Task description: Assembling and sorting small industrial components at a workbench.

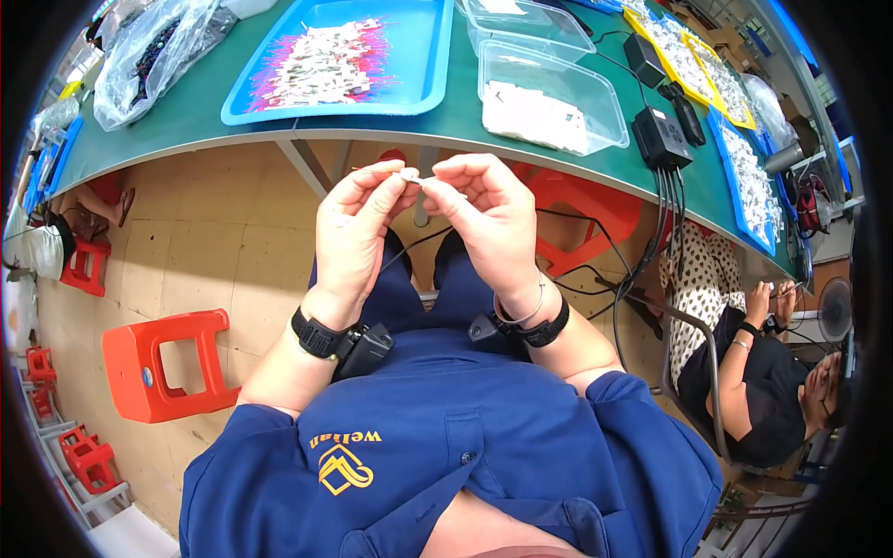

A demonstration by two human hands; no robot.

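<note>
My left hand (355, 219) and my right hand (495, 219) meet fingertip to fingertip just off the table's near edge. Pinched between them is a small white piece (415, 179), mostly covered by the fingers; its exact kind is too small to make out. Thumb and forefinger are closed on it on both sides. Beyond the hands, a blue tray (244, 104) carries a heap of small white pieces with thin pink ends (326, 63). To its right, a clear plastic box (605, 116) has flat white pieces (535, 116) inside.
The green table (465, 139) curves across the front. A black box with cables (661, 139) sits at its right, beside blue and yellow trays of white parts. A clear bag (158, 60) lies far left. A red stool (167, 363) stands left; another person (753, 381) works at right.
</note>
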